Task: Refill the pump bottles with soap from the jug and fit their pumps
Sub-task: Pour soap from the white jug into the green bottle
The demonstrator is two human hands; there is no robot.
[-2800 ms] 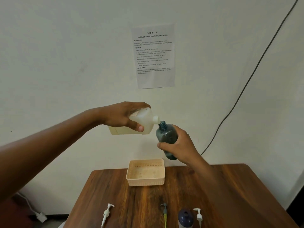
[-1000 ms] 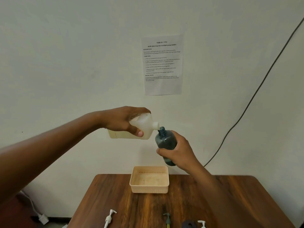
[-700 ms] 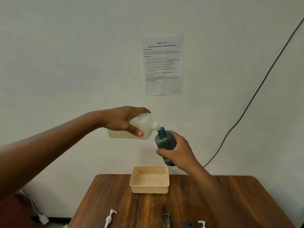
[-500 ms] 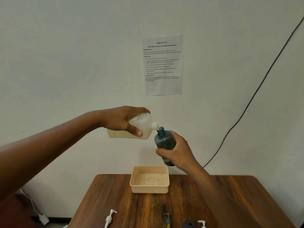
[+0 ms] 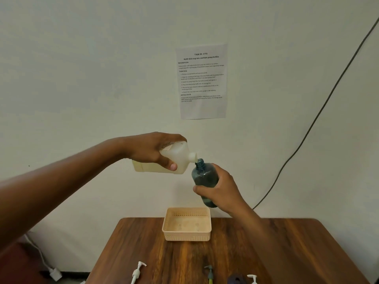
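- The left hand is wrapped round the body of the soap jug, thumb underneath, holding it tipped almost flat well above the desk.
- The jug's spout sits right at the open neck of the dark blue bottle, touching or just short of it; I cannot see any stream of soap between them.
- The right hand grasps the bottle round its lower half, leaning it slightly toward the jug, in the air above the peach basket at the desk's back edge.
- Along the front edge lie a white pump, a green pump, another white pump, and the top of a second dark bottle.
- My worry: the neck is narrow and both vessels are held free, so a small wobble of either hand could send soap down the bottle's side onto fingers, basket or desk.
- The bottle's dark wall hides the level, so overfilling looks easy, and the pump stem would then push soap out.
- Soapy fingers could let the bottle slip.
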